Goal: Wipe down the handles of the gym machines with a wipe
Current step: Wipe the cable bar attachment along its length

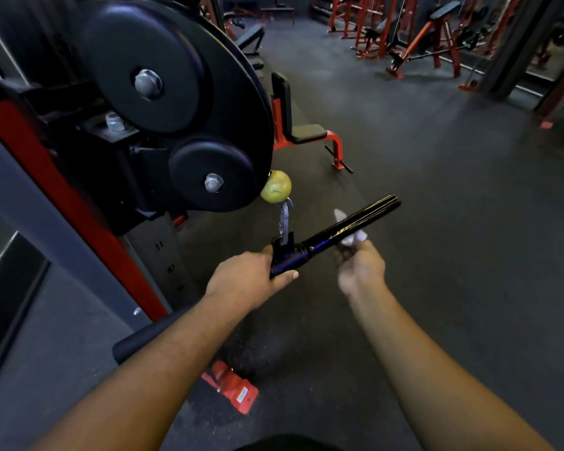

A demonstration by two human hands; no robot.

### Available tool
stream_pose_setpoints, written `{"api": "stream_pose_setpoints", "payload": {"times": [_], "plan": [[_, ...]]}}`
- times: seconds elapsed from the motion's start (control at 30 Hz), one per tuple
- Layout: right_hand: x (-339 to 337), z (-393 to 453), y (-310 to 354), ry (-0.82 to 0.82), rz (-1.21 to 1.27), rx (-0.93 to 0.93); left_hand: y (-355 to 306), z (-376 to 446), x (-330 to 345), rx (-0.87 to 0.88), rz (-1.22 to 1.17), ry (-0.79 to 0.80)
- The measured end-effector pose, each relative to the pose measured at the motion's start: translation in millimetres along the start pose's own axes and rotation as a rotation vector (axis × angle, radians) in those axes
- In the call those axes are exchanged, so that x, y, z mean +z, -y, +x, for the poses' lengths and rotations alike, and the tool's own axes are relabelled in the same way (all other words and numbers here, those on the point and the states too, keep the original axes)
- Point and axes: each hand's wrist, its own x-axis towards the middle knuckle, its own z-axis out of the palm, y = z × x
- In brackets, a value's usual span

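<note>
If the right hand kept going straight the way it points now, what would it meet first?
The right hand, blurred and holding the wipe, points up and away at the black handle bar. It would meet that bar first; the wipe seems already against it, though depth is unclear.

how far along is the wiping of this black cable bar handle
Done: nothing shows as clearly finished. In hand: left hand grips the black bar handle near its clip end; right hand holds the white wipe against its middle. Left: the ribbed far end, plus other red machines behind.
</note>
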Motion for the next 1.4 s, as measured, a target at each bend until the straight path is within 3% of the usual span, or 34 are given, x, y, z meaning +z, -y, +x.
{"api": "stream_pose_setpoints", "payload": {"times": [0.13, 0.23, 0.3, 0.37, 0.47, 0.57, 0.63, 0.8, 0.9, 1.0, 1.13, 1.23, 1.4], "plan": [[-2, -50, -53, 0.046, -0.085, 0.119, -2, 1, 1, 0.026, 0.021, -0.03], [-12, -60, -49, 0.064, -0.143, 0.112, 2, 3, 0, 0.041, 0.057, -0.05], [-20, -44, -26, 0.011, -0.216, -0.042, 6, 3, -2, 0.039, 0.081, -0.04], [-32, -14, 9, -0.109, -0.31, -0.358, 7, 3, -4, 0.038, 0.098, -0.024], [-40, 25, 62, -0.211, -0.859, -0.719, 5, 3, -7, 0.043, 0.092, -0.013], [-31, 43, 78, 0.013, -1.462, -0.842, 3, 1, -7, 0.04, 0.078, -0.006], [-23, 35, 62, 0.169, -1.66, -0.865, 3, 0, -7, 0.037, 0.077, -0.018], [-13, -32, -11, 0.51, -1.648, -0.959, 6, 0, -12, 0.018, 0.125, -0.005], [-16, -34, -7, 0.672, -1.74, -1.124, 6, 0, -12, 0.018, 0.116, 0.007], [-37, 10, 30, 0.573, -1.913, -1.283, 4, -1, -8, 0.022, 0.077, 0.017], [-62, 58, 81, 0.252, -1.926, -1.004, 2, -3, -7, 0.025, 0.075, 0.008], [-52, 42, 61, 0.187, -1.772, -0.938, 3, -4, -9, 0.03, 0.108, 0.008], [-19, -36, 11, 0.673, -1.623, -0.885, 3, -3, -13, 0.004, 0.148, 0.009]]}}
